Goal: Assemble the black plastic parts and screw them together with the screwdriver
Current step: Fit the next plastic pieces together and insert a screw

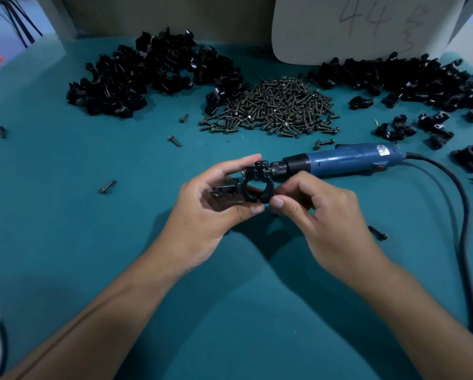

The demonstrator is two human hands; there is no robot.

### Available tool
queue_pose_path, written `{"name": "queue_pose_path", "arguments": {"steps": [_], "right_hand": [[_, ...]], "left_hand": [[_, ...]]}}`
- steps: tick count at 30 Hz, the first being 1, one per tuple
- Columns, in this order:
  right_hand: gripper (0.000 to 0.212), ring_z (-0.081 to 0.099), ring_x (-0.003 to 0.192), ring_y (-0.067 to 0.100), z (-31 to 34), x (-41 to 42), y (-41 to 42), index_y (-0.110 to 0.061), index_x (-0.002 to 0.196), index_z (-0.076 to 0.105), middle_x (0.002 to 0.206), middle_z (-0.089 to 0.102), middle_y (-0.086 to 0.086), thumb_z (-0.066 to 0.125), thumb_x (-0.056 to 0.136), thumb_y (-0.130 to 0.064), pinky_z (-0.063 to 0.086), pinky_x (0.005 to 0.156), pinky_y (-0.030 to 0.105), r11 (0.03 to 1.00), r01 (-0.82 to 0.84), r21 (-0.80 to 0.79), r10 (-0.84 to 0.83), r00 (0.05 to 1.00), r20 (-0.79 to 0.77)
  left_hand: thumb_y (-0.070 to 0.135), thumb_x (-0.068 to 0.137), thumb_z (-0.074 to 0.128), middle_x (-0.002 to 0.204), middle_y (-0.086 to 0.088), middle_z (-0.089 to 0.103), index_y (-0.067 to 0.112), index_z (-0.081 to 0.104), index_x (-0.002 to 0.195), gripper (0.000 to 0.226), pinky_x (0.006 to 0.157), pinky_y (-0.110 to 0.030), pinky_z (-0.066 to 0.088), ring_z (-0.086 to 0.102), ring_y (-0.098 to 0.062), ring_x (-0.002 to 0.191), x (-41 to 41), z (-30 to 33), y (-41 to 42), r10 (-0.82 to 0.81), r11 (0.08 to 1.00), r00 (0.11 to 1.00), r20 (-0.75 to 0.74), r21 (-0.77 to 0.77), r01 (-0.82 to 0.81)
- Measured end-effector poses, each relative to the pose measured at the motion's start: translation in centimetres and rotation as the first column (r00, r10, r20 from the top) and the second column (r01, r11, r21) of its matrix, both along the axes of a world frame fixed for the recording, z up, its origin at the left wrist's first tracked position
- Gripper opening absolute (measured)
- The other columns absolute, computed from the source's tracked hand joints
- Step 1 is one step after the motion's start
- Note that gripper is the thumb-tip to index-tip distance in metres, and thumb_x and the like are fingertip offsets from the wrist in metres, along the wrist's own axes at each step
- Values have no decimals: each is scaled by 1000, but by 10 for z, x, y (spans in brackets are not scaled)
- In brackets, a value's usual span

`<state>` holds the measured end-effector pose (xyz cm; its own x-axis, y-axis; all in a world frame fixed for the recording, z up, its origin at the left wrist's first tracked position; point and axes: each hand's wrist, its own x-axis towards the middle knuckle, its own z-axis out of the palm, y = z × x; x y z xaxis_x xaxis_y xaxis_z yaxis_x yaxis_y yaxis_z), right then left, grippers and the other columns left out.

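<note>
Head view: left hand and right hand both pinch one black clamp, held above the teal tabletop. Blue screwdriver lies just behind; screw pile beyond, between black part heaps.

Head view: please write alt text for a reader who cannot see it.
Two bare hands hold a black plastic clamp assembly above a teal table, left hand gripping it, right hand pinching its side. A blue electric screwdriver lies behind; a pile of screws sits between heaps of black parts.
</note>
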<state>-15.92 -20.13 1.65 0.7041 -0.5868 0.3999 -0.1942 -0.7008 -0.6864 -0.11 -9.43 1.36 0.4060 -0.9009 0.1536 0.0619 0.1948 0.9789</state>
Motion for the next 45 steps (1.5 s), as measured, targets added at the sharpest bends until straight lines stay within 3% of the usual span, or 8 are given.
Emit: {"name": "queue_pose_path", "arguments": {"steps": [4,7,12,19,29,38,42,45], "right_hand": [[27,50,81,6,-4,-1,-2,-15,92,55,84,49,-9,44,108,-35,36,70,12,992,-80,-98,71,993,-96],[25,44,81,6,-6,-1,0,-25,89,41,86,38,-16,33,110,-35,34,74,13,980,-97,-174,71,986,-149],[21,36,78,10,-5,-1,-2,-27,90,39,86,35,-16,37,110,-26,32,78,12,955,-97,-279,55,986,-156],[15,41,80,12,-2,-2,-5,-20,94,54,88,48,-12,48,106,-29,34,78,14,968,-69,-242,34,989,-146],[34,42,68,0,0,-1,7,-34,76,25,70,37,-17,24,108,-44,30,63,19,990,-67,-121,46,984,-174],[38,40,60,6,-1,1,7,-35,69,39,64,43,-14,34,106,-42,30,56,18,975,-40,221,64,993,-104],[38,43,62,9,-1,-2,4,-24,75,41,66,44,-13,33,104,-47,31,57,22,985,-72,156,92,988,-123],[32,45,69,8,-4,-2,2,-37,77,33,74,45,-19,26,105,-53,31,58,29,997,-70,31,76,970,-231]], "left_hand": [[3,73,80,105,4,76,30,70,121,56,86,-18,54,72,-8,92,0,1,1,-22,1000,1000,-15,-15,22],[9,72,83,103,2,75,36,72,119,55,88,-20,54,73,-12,93,-1,0,0,-28,1000,999,-26,-13,28],[15,72,85,109,-14,73,40,70,116,53,98,-33,56,70,-20,98,1,-2,1,-2,999,1000,12,43,2],[10,69,84,107,3,77,29,70,116,53,89,-23,55,71,-11,98,3,0,0,-30,998,998,-56,62,33],[13,71,87,103,-7,75,37,68,115,54,91,-24,54,72,-16,94,0,2,3,-64,997,997,43,52,62],[13,72,85,101,1,77,29,66,119,53,86,-19,54,74,-14,92,-4,0,2,1,1000,996,87,28,-3],[12,76,86,103,1,77,30,66,121,52,85,-19,54,74,-14,93,-2,-2,2,12,998,993,118,58,-19],[16,76,85,103,0,78,35,66,120,51,88,-21,55,74,-14,96,0,-4,2,16,995,993,121,93,-27]]}}
